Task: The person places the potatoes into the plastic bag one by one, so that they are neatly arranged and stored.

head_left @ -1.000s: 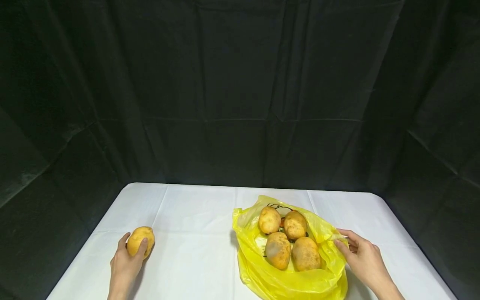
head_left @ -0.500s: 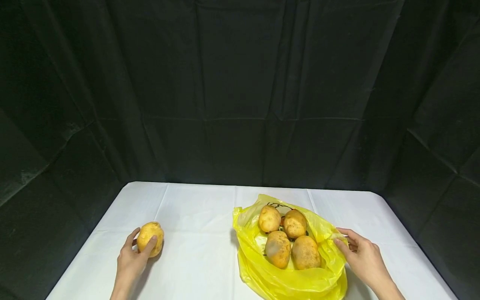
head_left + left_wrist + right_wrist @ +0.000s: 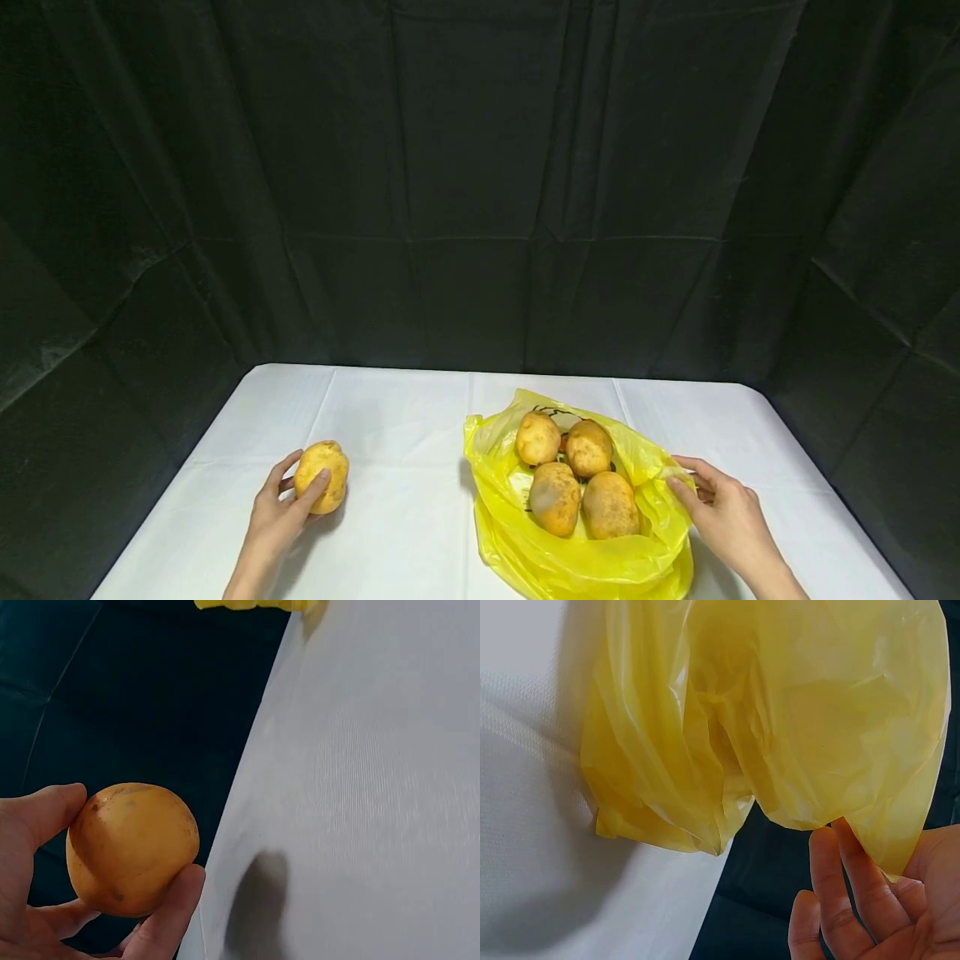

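On the left of the head view, my left hand (image 3: 276,515) grips a potato (image 3: 323,477) between thumb and fingers. The left wrist view shows this potato (image 3: 133,849) held off the white surface, its shadow falling on the cloth beside it. A yellow plastic bag (image 3: 570,573) lies wide at its mouth on the right, with several potatoes inside, among them a large one (image 3: 611,505) at the front right. My right hand (image 3: 729,515) pinches the bag's right rim between thumb and fingers. In the right wrist view the bag (image 3: 810,712) hangs down over those fingers.
A white cloth (image 3: 397,533) covers the table, which has rounded far corners. Black curtains (image 3: 480,208) close off the back and both sides. Between the left hand and the bag lies a stretch of white cloth.
My left hand has carried the potato to the right and slightly away from me. The right hand keeps its hold on the bag's rim, and the bag stays in place.
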The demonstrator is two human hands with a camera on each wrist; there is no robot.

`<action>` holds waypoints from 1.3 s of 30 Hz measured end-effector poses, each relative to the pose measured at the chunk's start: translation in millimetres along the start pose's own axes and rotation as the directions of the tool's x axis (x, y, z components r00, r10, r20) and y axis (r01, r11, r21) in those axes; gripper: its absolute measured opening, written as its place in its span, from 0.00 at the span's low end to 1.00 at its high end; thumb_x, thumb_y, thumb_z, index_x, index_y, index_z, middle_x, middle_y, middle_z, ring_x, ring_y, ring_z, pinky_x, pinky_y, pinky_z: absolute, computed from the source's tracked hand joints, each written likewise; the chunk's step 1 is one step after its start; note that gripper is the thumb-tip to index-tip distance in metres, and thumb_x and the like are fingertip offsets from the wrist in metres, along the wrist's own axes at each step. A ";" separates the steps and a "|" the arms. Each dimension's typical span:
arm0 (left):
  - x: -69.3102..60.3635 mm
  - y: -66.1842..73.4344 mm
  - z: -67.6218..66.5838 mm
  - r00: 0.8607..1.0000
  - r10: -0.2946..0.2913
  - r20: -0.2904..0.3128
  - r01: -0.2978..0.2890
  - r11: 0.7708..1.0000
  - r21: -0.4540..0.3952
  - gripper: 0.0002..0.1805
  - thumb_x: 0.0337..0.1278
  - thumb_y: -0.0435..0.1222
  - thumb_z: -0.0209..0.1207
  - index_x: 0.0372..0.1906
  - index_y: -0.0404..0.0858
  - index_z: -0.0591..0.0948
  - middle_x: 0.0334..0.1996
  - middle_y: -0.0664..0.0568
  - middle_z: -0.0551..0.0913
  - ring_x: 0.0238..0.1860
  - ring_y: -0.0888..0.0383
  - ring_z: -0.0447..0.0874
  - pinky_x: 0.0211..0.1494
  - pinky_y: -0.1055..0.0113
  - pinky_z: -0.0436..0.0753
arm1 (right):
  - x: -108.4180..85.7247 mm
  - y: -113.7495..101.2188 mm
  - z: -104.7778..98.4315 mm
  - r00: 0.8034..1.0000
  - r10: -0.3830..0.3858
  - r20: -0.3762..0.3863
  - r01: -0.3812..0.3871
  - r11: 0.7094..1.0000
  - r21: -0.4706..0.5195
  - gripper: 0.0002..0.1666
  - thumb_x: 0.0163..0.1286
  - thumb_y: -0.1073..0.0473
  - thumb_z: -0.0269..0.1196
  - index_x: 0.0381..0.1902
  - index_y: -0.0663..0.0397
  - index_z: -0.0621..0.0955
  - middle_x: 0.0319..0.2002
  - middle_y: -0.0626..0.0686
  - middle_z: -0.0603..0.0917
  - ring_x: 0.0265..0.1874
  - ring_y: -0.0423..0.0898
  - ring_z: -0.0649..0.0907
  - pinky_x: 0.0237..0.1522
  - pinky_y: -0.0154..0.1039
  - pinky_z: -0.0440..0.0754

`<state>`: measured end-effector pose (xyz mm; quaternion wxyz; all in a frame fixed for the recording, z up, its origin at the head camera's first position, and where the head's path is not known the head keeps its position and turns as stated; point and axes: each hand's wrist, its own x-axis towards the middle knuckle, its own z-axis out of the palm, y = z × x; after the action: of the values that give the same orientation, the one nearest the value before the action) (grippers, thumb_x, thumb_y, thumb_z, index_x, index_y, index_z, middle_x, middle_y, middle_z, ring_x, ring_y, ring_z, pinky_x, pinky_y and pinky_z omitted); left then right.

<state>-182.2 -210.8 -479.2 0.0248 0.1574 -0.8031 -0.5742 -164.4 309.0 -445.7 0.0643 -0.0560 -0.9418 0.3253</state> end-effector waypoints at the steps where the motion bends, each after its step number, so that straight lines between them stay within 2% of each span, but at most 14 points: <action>1: -0.4 0.4 0.7 1.000 -0.004 0.008 0.004 1.000 -0.012 0.47 0.59 0.54 0.64 0.73 0.35 0.56 0.60 0.30 0.61 0.53 0.38 0.76 0.42 0.63 0.84 | 0.2 0.1 0.1 1.000 -0.001 -0.002 0.001 1.000 0.000 0.24 0.72 0.58 0.61 0.61 0.66 0.75 0.41 0.63 0.86 0.36 0.52 0.84 0.36 0.45 0.83; 4: -2.0 1.7 2.4 0.999 -0.010 0.032 0.011 0.999 -0.046 0.47 0.58 0.54 0.65 0.73 0.36 0.56 0.59 0.32 0.61 0.52 0.42 0.77 0.43 0.64 0.84 | 0.3 0.2 0.2 1.000 -0.002 -0.002 0.002 1.000 0.003 0.24 0.72 0.58 0.61 0.61 0.66 0.75 0.41 0.63 0.86 0.36 0.53 0.84 0.37 0.47 0.84; 13: -8.0 5.7 7.6 0.999 -0.014 0.040 0.016 0.999 -0.052 0.49 0.54 0.58 0.65 0.73 0.39 0.58 0.60 0.33 0.63 0.48 0.47 0.80 0.42 0.63 0.84 | 0.1 1.0 1.1 1.000 -0.001 0.004 0.001 1.000 0.011 0.24 0.72 0.58 0.61 0.61 0.66 0.75 0.42 0.63 0.86 0.37 0.53 0.85 0.37 0.46 0.84; 19: -10.8 7.3 15.3 0.998 0.013 0.060 -0.008 0.997 -0.081 0.47 0.55 0.55 0.67 0.73 0.38 0.59 0.58 0.33 0.65 0.44 0.52 0.82 0.41 0.63 0.84 | -0.4 2.3 1.5 1.000 -0.019 -0.004 0.019 1.000 0.011 0.24 0.72 0.57 0.61 0.61 0.65 0.75 0.41 0.62 0.86 0.38 0.54 0.85 0.37 0.46 0.84; 24: -12.3 8.5 20.9 0.997 0.028 0.075 -0.020 0.994 -0.107 0.44 0.56 0.52 0.67 0.72 0.38 0.61 0.57 0.34 0.66 0.44 0.52 0.82 0.42 0.65 0.83 | -0.5 2.8 1.5 1.000 -0.024 -0.005 0.024 1.000 0.014 0.24 0.73 0.56 0.61 0.61 0.65 0.75 0.42 0.62 0.86 0.39 0.55 0.85 0.39 0.48 0.84; 30: -14.1 9.1 29.3 0.994 0.039 0.107 -0.024 0.991 -0.133 0.44 0.55 0.52 0.67 0.71 0.38 0.61 0.57 0.35 0.67 0.43 0.52 0.82 0.42 0.63 0.84 | -0.2 3.1 1.7 1.000 -0.018 -0.001 0.018 1.000 0.015 0.24 0.73 0.56 0.61 0.61 0.65 0.75 0.42 0.61 0.86 0.39 0.56 0.85 0.39 0.49 0.83; 35: -17.2 11.1 36.3 0.986 0.070 0.149 -0.043 0.983 -0.179 0.41 0.57 0.48 0.67 0.71 0.40 0.63 0.55 0.36 0.69 0.44 0.51 0.83 0.42 0.61 0.84 | -1.2 3.5 1.8 0.999 -0.034 -0.013 0.034 0.999 0.009 0.24 0.72 0.56 0.62 0.60 0.65 0.76 0.40 0.59 0.87 0.37 0.54 0.85 0.36 0.45 0.83; 39: -20.7 13.5 42.2 0.978 0.084 0.189 -0.044 0.978 -0.204 0.40 0.57 0.46 0.67 0.71 0.40 0.64 0.54 0.38 0.71 0.45 0.50 0.83 0.42 0.61 0.84 | -1.3 3.3 1.3 0.999 -0.039 -0.018 0.040 0.999 0.011 0.24 0.72 0.57 0.61 0.60 0.65 0.76 0.40 0.60 0.86 0.38 0.56 0.85 0.38 0.48 0.83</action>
<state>-174.9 -162.5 -478.1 -0.0205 0.0706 -0.7448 -0.6633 -163.1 310.5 -448.9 0.0792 -0.0398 -0.9403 0.3286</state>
